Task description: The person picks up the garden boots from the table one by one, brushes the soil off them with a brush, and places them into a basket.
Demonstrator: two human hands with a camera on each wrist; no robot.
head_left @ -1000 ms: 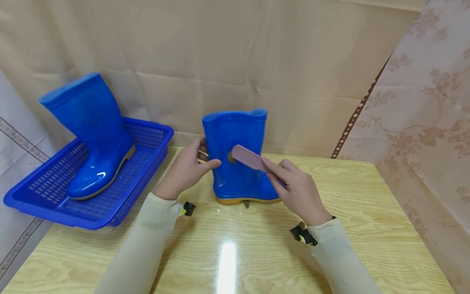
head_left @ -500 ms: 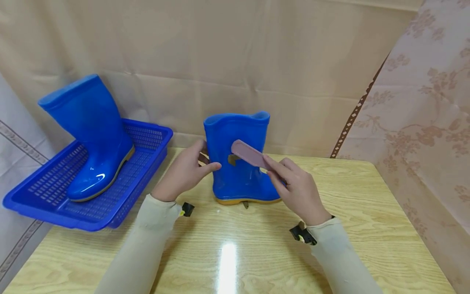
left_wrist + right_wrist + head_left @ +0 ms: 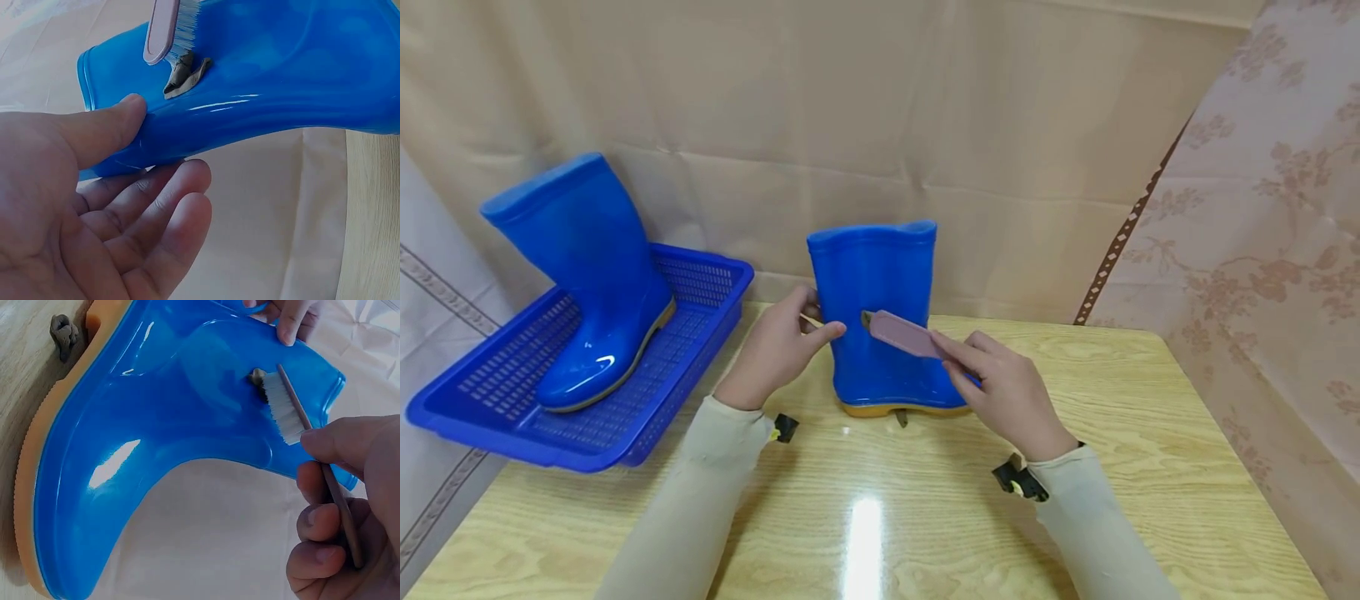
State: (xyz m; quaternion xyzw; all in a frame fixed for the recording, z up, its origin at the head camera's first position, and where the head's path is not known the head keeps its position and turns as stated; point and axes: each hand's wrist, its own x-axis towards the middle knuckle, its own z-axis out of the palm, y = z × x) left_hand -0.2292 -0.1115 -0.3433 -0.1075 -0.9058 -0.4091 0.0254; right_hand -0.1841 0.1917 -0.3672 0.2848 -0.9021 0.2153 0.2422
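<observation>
A blue rubber boot (image 3: 872,271) with a yellow-orange sole stands upright on the table, toe to the right. My left hand (image 3: 775,350) holds its shaft from the left, thumb on the near face and fingers curled behind. In my right hand (image 3: 1011,392) is the handle of a pinkish scrub brush (image 3: 904,333). The brush's white bristles (image 3: 282,407) face the shaft, their tip right at a patch of brown mud (image 3: 181,76) stuck there. A small brown clump (image 3: 63,336) lies on the table beside the sole.
At the left, a dark blue plastic basket (image 3: 696,358) holds a second blue boot (image 3: 598,250), leaning with its toe forward. A beige cloth (image 3: 1015,167) hangs behind the wooden table (image 3: 1150,467); floral cloth (image 3: 1285,275) covers the right side.
The brush has come down from above the mud patch onto it, hiding part of it in the head view. The boot's top has tipped slightly to the left; my left hand keeps its place.
</observation>
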